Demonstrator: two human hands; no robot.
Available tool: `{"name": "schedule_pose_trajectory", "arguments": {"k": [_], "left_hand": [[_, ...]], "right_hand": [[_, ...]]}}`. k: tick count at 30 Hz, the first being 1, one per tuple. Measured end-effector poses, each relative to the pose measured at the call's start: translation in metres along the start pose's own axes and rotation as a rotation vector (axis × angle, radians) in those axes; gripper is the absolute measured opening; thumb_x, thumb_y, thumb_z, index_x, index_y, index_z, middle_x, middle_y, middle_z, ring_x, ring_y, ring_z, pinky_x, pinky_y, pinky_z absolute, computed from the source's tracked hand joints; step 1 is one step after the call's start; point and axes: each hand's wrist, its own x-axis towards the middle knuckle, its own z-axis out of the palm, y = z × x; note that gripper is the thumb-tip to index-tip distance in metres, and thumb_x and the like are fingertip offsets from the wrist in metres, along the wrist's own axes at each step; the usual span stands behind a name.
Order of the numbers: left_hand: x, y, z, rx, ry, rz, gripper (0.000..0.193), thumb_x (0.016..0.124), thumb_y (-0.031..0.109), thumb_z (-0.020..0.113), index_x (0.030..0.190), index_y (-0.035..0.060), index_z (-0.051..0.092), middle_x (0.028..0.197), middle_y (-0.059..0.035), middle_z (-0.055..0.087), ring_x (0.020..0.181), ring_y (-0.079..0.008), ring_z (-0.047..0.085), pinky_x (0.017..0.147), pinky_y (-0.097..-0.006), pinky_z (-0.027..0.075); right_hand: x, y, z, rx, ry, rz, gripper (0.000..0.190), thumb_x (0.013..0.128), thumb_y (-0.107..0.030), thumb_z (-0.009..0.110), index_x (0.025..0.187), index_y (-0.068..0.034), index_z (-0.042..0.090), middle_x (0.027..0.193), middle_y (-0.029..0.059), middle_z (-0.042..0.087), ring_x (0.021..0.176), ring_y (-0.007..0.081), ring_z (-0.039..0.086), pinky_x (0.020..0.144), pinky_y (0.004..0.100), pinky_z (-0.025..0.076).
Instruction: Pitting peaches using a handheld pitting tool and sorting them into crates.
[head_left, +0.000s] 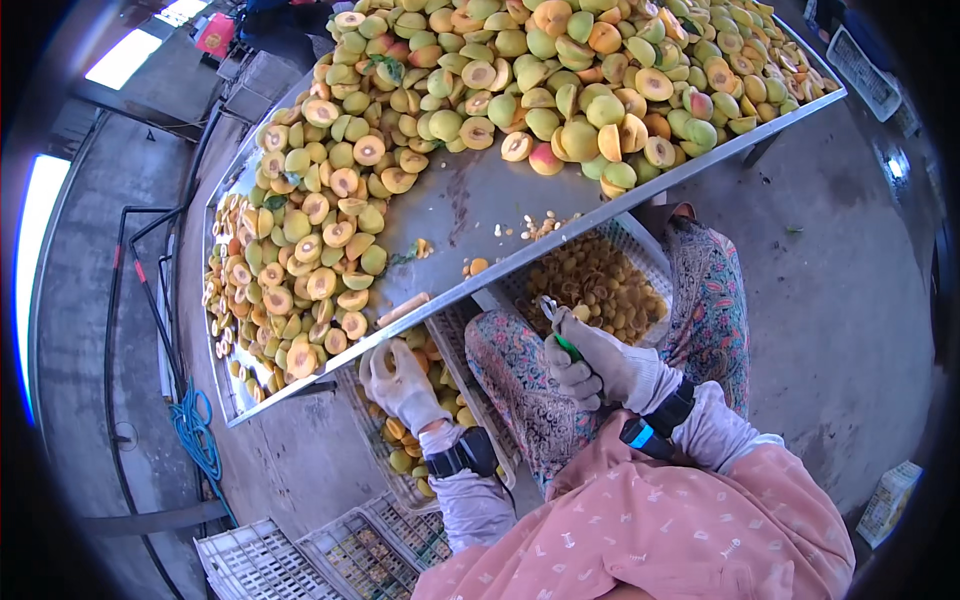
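Observation:
My gloved left hand is at the near edge of the metal table, above a crate of fruit halves. Its fingers are curled; whether a fruit piece sits between them I cannot tell. In my gloved right hand is a small pitting tool with a green handle and a metal looped tip, held over my lap. Many halved yellow-green stone fruits are heaped on the table. Below the table edge, between my knees, stands a crate holding small brown pits.
Loose kernels and a wooden stick lie near the table's raised rim. Plastic crates stand on the floor at lower left. A blue hose hangs at left, by black pipes. Another crate is at upper right.

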Motion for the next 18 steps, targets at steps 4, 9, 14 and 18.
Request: {"name": "schedule_pose_trajectory", "arguments": {"k": [4, 9, 14, 18], "left_hand": [[0.024, 0.092, 0.076, -0.496, -0.562, 0.026, 0.026, 0.091, 0.016, 0.059, 0.11, 0.0006, 0.066, 0.107, -0.0124, 0.067, 0.098, -0.017, 0.06, 0.087, -0.0289, 0.046], [0.073, 0.172, 0.24, -0.158, -0.578, 0.349, 0.049, 0.081, 0.034, 0.068, 0.119, 0.0032, 0.059, 0.111, -0.0201, 0.064, 0.105, -0.0344, 0.062, 0.091, -0.0399, 0.048], [0.081, 0.193, 0.275, 0.074, -0.631, 0.348, 0.052, 0.075, 0.038, 0.072, 0.109, -0.0004, 0.06, 0.097, -0.0206, 0.067, 0.086, -0.0359, 0.065, 0.079, -0.0401, 0.051], [0.079, 0.143, 0.242, -0.469, -0.883, -0.033, 0.044, 0.073, 0.032, 0.075, 0.1, 0.0012, 0.06, 0.077, -0.0118, 0.065, 0.069, -0.0209, 0.063, 0.061, -0.0323, 0.05]], "right_hand": [[0.001, -0.009, -0.022, 0.008, 0.189, -0.07, 0.057, 0.094, -0.068, 0.033, 0.073, -0.016, 0.043, 0.051, -0.005, 0.034, 0.036, 0.0093, 0.028, 0.033, 0.0275, 0.028], [-0.018, -0.016, -0.045, -0.003, 0.36, -0.153, 0.046, 0.097, -0.057, 0.037, 0.081, -0.015, 0.046, 0.061, -0.0053, 0.039, 0.049, 0.008, 0.034, 0.046, 0.0255, 0.031], [-0.021, -0.026, -0.049, -0.268, 0.468, -0.29, 0.047, 0.099, -0.053, 0.034, 0.083, -0.011, 0.048, 0.063, -0.0011, 0.044, 0.052, 0.0115, 0.044, 0.048, 0.029, 0.041], [-0.005, -0.044, -0.034, -0.325, 0.463, -0.247, 0.04, 0.099, -0.042, 0.045, 0.079, -0.007, 0.05, 0.066, 0.0016, 0.049, 0.049, 0.0107, 0.045, 0.041, 0.0261, 0.038]]}}
